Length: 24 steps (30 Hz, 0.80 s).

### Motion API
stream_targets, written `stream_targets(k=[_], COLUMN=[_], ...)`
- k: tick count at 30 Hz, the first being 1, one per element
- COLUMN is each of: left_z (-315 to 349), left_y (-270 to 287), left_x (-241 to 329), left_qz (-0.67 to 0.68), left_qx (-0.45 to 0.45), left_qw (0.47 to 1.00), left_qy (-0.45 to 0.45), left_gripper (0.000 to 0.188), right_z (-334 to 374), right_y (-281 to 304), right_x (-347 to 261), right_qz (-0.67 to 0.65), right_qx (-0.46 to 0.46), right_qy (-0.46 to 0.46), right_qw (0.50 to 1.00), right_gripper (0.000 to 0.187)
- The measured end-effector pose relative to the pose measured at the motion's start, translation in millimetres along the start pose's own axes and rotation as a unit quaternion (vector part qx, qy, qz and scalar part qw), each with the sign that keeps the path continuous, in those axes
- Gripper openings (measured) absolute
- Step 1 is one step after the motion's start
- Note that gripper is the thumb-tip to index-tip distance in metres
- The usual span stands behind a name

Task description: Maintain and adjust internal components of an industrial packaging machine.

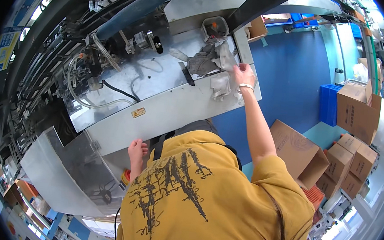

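My right hand (244, 75), with a bracelet at its wrist, reaches to the right end of a metal machine table (159, 75). Its fingers are closed on a crumpled whitish rag (225, 58). Against that rag lies a dark grey rag (202, 62), and another pale rag (221, 87) hangs over the front edge. Beyond them stands a small clear container (215, 28) with something orange inside. My left hand (137, 151) hangs low by the machine's front panel, fingers curled in, and nothing shows in it.
Hoses (99, 106) and metal machine parts fill the left side. A clear machine cover (71, 169) juts out at the lower left. On the right are a blue floor (287, 78), an open cardboard box (294, 149), stacked cartons (350, 161) and a blue crate (328, 104).
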<state>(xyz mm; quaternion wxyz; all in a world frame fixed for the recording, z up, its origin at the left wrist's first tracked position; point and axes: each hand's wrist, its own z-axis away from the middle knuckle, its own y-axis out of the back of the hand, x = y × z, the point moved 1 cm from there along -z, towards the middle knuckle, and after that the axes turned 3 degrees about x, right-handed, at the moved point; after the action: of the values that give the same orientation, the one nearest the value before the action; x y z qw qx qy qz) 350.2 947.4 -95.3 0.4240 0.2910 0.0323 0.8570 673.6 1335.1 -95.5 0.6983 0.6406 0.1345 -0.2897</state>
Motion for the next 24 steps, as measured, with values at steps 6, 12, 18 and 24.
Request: stream_targets(k=[6, 12, 18, 24], left_z=[-2.5, -1.9, -4.3, -7.1], left_y=[-0.3, 4.6, 0.1, -1.2], left_x=[2.2, -5.2, -9.9, -1.2], left_qz=[0.013, 0.019, 0.012, 0.023], left_qx=[-0.003, 0.021, 0.008, 0.005], left_qw=[1.0, 1.0, 1.0, 1.0], left_qy=[-0.001, 0.009, 0.02, 0.004], left_gripper=[0.016, 0.016, 0.017, 0.016], right_z=[-17.1, -10.0, 19.4, 56.5], right_y=[-11.7, 20.9, 44.3, 29.9], right_x=[-8.5, -13.3, -9.4, 7.8], right_qz=[0.079, -0.097, 0.143, 0.13], right_qx=[-0.121, 0.002, 0.161, -0.07], right_qy=[-0.11, -0.079, 0.36, 0.357], right_qw=[0.983, 0.992, 0.908, 0.922], right_gripper=[0.051, 0.03, 0.013, 0.014])
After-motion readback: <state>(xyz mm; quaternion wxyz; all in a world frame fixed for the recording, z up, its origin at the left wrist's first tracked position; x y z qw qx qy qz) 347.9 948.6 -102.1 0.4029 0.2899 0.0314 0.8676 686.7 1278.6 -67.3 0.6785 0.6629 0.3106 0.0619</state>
